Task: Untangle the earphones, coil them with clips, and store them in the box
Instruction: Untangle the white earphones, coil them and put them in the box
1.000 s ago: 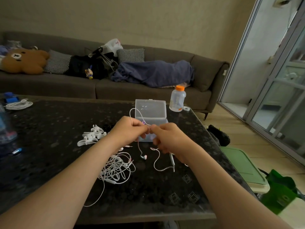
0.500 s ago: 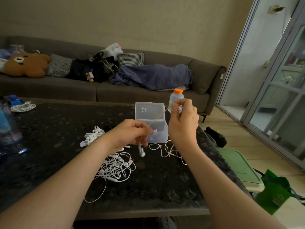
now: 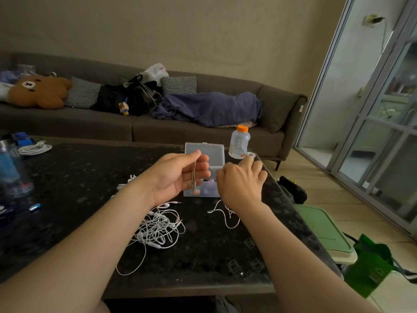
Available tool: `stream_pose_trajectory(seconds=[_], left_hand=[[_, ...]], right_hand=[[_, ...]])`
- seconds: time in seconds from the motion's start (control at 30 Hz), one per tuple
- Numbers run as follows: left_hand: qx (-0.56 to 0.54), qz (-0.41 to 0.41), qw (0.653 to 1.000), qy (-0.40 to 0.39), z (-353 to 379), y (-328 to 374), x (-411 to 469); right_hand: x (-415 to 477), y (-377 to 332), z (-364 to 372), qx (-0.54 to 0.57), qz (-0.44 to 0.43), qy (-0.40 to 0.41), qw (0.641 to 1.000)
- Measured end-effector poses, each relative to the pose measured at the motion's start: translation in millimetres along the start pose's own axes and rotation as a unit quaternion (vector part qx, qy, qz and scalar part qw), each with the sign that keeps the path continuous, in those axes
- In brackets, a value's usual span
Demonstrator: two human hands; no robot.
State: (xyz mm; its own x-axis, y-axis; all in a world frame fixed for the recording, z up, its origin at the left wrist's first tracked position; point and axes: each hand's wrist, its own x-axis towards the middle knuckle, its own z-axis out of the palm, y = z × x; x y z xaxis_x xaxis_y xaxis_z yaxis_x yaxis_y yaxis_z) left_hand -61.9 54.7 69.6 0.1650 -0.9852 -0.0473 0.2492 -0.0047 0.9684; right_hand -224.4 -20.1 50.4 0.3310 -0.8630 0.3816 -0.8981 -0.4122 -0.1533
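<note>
My left hand (image 3: 180,175) pinches an earphone cord near its top between thumb and fingers; the earbuds (image 3: 195,189) dangle below it, in front of the clear plastic box (image 3: 204,152) with its lid standing open. My right hand (image 3: 241,184) hovers to the right of the box, fingers curled, and the same cord (image 3: 223,213) trails from under it onto the black table (image 3: 67,190). A tangled heap of white earphones (image 3: 158,229) lies below my left hand. White clips (image 3: 126,182) lie behind my left wrist, mostly hidden.
An orange-capped bottle (image 3: 239,142) stands at the far right of the table beside a small white ring (image 3: 251,154). A coiled white cable (image 3: 33,149) and a blue bottle (image 3: 11,170) sit at the left. A sofa (image 3: 144,123) runs behind; green bins (image 3: 322,231) stand right of the table.
My right hand rose with the cord, then came down to the right of the box. My left hand lifted and turned palm-up, with the earbuds now hanging from it.
</note>
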Motion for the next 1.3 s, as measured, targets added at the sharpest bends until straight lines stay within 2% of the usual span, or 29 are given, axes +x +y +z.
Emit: stream_pose_trajectory(seconds=[0.17, 0.3, 0.4, 0.5, 0.57, 0.7, 0.8, 0.93, 1.1, 1.2, 1.3], left_hand=[[0.009, 0.035, 0.998, 0.047, 4.3, -9.8, 7.7], [0.161, 0.056, 0.98, 0.108, 1.1, -19.0, 19.0], [0.26, 0.083, 0.954, 0.124, -2.8, -23.1, 25.0], [0.327, 0.087, 0.937, 0.083, -3.2, -26.5, 27.7], [0.327, 0.062, 0.942, 0.05, 0.3, -26.9, 29.7], [0.292, 0.041, 0.955, 0.041, 11.8, -18.8, 30.0], [0.239, 0.028, 0.97, 0.045, 12.7, -14.3, 30.8], [0.188, -0.002, 0.981, 0.047, 11.5, -12.4, 30.5], [0.14, -0.003, 0.99, 0.022, 11.0, -9.0, 32.2], [0.095, 0.027, 0.995, 0.034, 14.6, -9.0, 32.7], [0.128, 0.058, 0.988, 0.07, 16.2, -10.5, 30.3]], right_hand=[[0.2, -11.4, 7.6, -0.006, -0.043, -0.107, 0.993], [3.8, -17.2, 10.8, 0.026, -0.082, -0.106, 0.991], [6.7, -15.6, 10.0, 0.098, -0.115, -0.088, 0.985], [12.6, -11.7, 8.5, 0.24, -0.132, -0.091, 0.957], [17.6, -7.7, 9.6, 0.271, -0.134, -0.063, 0.951], [25.4, -0.7, 12.0, 0.171, -0.166, 0.049, 0.97], [24.5, -1.8, 13.1, 0.164, -0.151, 0.06, 0.973], [28.6, -3.3, 18.0, 0.217, -0.119, 0.086, 0.965], [35.2, -1.4, 30.4, 0.341, -0.028, 0.017, 0.94], [38.2, 5.1, 32.1, 0.36, -0.011, -0.046, 0.932], [39.0, 3.0, 30.5, 0.367, -0.009, -0.091, 0.926]])
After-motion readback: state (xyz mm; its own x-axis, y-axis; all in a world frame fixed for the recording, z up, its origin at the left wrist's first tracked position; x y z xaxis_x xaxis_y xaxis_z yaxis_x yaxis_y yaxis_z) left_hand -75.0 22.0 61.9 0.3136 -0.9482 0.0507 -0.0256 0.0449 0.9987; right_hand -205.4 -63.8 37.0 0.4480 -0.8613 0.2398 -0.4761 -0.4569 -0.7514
